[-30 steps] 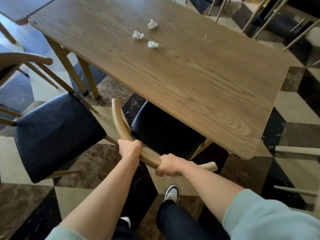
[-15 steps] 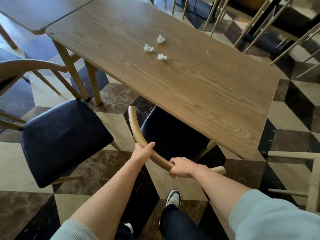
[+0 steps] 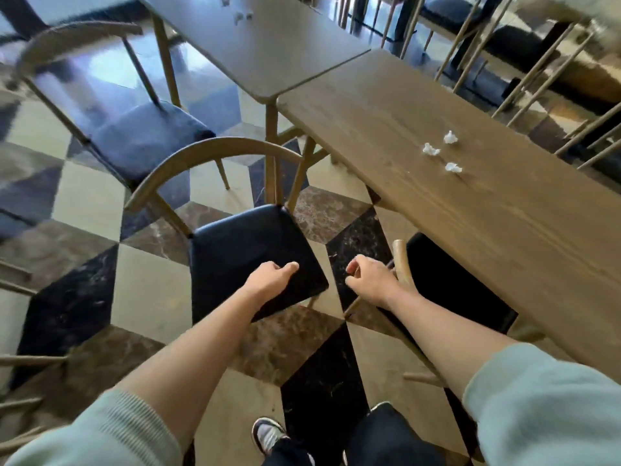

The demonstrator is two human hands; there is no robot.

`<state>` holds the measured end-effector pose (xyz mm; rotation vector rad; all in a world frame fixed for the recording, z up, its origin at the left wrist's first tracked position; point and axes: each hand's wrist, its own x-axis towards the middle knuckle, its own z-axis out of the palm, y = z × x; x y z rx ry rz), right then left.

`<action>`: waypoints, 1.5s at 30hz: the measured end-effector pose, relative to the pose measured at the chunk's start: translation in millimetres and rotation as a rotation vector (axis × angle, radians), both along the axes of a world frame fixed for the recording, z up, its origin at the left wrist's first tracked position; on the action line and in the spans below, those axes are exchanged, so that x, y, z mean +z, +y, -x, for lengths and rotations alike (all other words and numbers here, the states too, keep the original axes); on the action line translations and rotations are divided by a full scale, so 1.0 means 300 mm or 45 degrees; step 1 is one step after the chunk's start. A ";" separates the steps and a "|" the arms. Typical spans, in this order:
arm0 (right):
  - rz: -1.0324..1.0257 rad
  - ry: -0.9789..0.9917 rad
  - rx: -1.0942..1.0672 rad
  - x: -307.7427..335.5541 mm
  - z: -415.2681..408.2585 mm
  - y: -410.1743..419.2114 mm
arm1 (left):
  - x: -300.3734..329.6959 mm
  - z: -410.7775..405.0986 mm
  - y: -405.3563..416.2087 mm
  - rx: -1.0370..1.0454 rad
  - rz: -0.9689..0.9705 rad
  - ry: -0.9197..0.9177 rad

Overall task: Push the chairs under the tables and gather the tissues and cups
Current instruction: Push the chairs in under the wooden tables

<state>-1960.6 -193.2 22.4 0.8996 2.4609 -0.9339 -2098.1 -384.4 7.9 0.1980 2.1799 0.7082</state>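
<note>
Three crumpled white tissues (image 3: 431,150) lie on the wooden table (image 3: 487,230) at the right. A black-seated chair (image 3: 450,280) stands pushed under that table, with only the end of its curved backrest (image 3: 400,260) showing. My right hand (image 3: 369,279) hovers just left of that backrest, fingers loosely curled, holding nothing. My left hand (image 3: 272,277) is over the near corner of a second chair's black seat (image 3: 242,250), also empty. That chair stands out on the floor, its curved backrest (image 3: 208,159) on the far side.
A third chair (image 3: 144,136) stands out from a second table (image 3: 262,52) at the top, which carries more small tissues (image 3: 240,16). Wooden railings and other chair legs line the right and left edges. The floor is checkered tile; my shoes (image 3: 268,435) are at the bottom.
Both hands have let go of the pushed-in chair's backrest and moved left. My view has swung left, bringing the second chair and the far table into sight.
</note>
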 end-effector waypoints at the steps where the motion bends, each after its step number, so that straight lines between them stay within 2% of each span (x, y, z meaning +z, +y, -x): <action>1: 0.024 0.012 0.017 0.004 0.049 -0.030 | 0.009 0.048 -0.033 0.009 -0.002 0.014; 9: 0.102 0.038 0.152 -0.084 0.545 -0.196 | 0.026 0.488 -0.194 0.038 0.140 0.234; 14: 0.349 0.100 0.111 -0.187 0.973 -0.253 | 0.048 0.811 -0.247 0.088 0.176 0.503; 19: 0.598 0.143 0.057 -0.230 1.204 -0.315 | 0.073 1.079 -0.190 -0.069 0.142 0.736; 23: 0.777 0.120 -0.001 -0.275 1.325 -0.322 | 0.052 1.261 -0.099 -0.223 0.157 0.734; 26: 0.842 0.159 -0.067 -0.330 1.443 -0.325 | -0.005 1.412 0.015 -0.454 0.161 0.635; 31: 1.093 0.328 -0.383 -0.388 1.602 -0.395 | -0.125 1.564 0.243 -0.831 0.104 0.410; 35: 1.218 0.428 -0.971 -0.414 1.722 -0.505 | -0.204 1.620 0.387 -1.153 0.096 0.328; 37: 1.314 0.477 -1.176 -0.443 1.762 -0.549 | -0.228 1.634 0.427 -1.272 0.102 0.292; 42: 1.551 0.520 -1.430 -0.466 1.883 -0.628 | -0.297 1.685 0.484 -1.396 0.053 0.230; 45: 1.523 0.574 -1.640 -0.471 1.947 -0.647 | -0.324 1.697 0.487 -1.396 0.034 0.233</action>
